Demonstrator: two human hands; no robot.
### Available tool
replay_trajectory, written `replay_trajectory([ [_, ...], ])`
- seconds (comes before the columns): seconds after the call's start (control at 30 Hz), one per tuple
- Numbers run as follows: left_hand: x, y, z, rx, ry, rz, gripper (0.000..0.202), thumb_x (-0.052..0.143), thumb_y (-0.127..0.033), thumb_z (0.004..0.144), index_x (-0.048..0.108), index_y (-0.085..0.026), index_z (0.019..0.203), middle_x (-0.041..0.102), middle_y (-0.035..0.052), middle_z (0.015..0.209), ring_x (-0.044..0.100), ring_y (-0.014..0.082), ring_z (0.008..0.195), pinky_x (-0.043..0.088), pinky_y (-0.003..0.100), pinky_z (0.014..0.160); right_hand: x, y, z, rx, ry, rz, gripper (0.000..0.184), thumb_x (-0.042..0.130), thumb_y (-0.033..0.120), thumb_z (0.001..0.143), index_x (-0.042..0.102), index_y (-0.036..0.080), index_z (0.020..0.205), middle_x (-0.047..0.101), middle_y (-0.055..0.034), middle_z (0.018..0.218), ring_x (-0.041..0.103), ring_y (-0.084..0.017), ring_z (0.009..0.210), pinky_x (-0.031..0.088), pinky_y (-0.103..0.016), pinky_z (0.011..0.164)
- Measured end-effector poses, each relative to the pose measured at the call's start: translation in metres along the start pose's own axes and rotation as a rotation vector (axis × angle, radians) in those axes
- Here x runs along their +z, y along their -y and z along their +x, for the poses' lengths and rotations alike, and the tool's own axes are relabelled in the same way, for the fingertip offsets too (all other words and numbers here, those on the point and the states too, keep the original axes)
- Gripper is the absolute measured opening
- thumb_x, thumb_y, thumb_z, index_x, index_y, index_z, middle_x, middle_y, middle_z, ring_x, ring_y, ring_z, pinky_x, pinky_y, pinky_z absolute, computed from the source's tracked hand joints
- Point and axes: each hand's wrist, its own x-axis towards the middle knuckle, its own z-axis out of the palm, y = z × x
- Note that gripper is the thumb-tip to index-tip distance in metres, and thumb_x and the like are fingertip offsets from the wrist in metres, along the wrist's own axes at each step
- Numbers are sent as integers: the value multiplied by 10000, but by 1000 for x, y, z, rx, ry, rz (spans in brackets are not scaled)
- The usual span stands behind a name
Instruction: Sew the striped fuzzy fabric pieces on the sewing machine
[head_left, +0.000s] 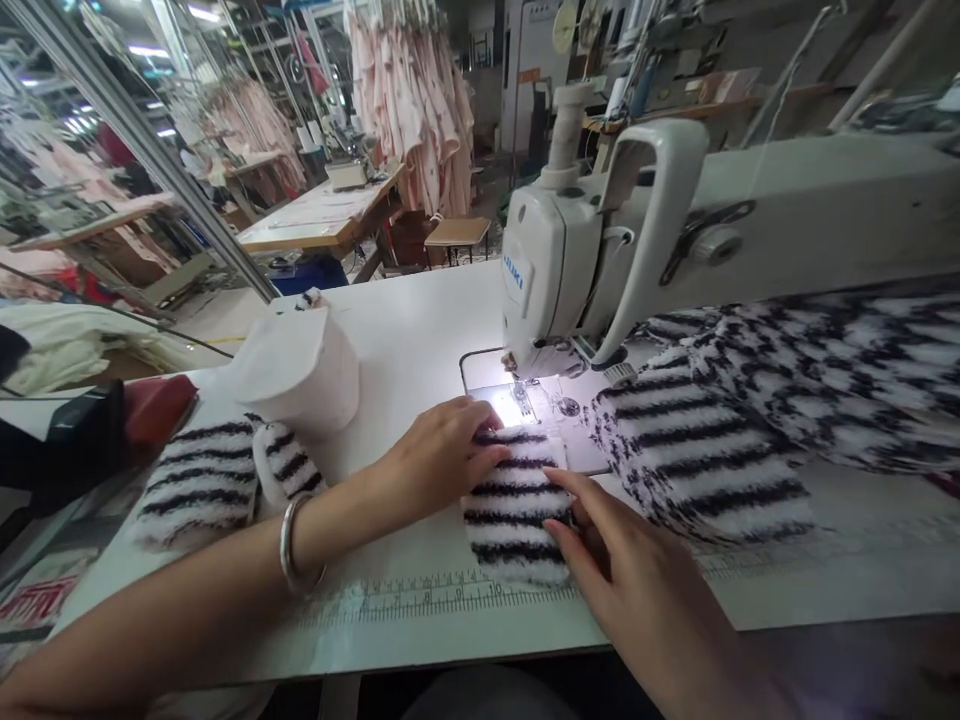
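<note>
A fluffy black-and-white striped fabric piece [517, 540] lies on the sewing table, its far end at the lit presser foot [520, 398] of a sewing machine [555, 260]. My left hand [442, 455] grips its far left edge close to the needle area, fingertips partly hidden. On the right edge, my right hand [626, 550] holds the same piece, with thumb and forefinger on top and the other fingers curled at the side. A bangle circles my left wrist.
More striped fabric [705, 450] is heaped right of the needle, under the machine arm. To the left stand a white rounded block [300, 365] and striped pieces [202, 480]. A printed ruler scale [427, 600] runs along the front. Pink garments [416, 110] hang behind.
</note>
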Motion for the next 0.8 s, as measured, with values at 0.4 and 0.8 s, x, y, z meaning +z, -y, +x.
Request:
replay_trajectory([
  [0.4, -5, 0, -7, -87, 13, -69, 171, 495, -334, 913, 590, -192, 902, 629, -1, 762, 542, 133, 661, 394, 247, 617, 7, 3, -10, -175, 16, -58, 429, 390, 156, 930, 386, 119, 1358, 711, -63, 988, 694, -159, 821, 584, -245, 634],
  [0.8, 4, 7, 9, -197, 78, -190, 202, 578, -378, 849, 633, -204, 937, 681, 8, 825, 596, 152, 718, 447, 245, 648, 20, 9, -17, -68, 10, -66, 444, 366, 101, 910, 430, 65, 1348, 709, -60, 835, 670, -157, 649, 587, -256, 611],
])
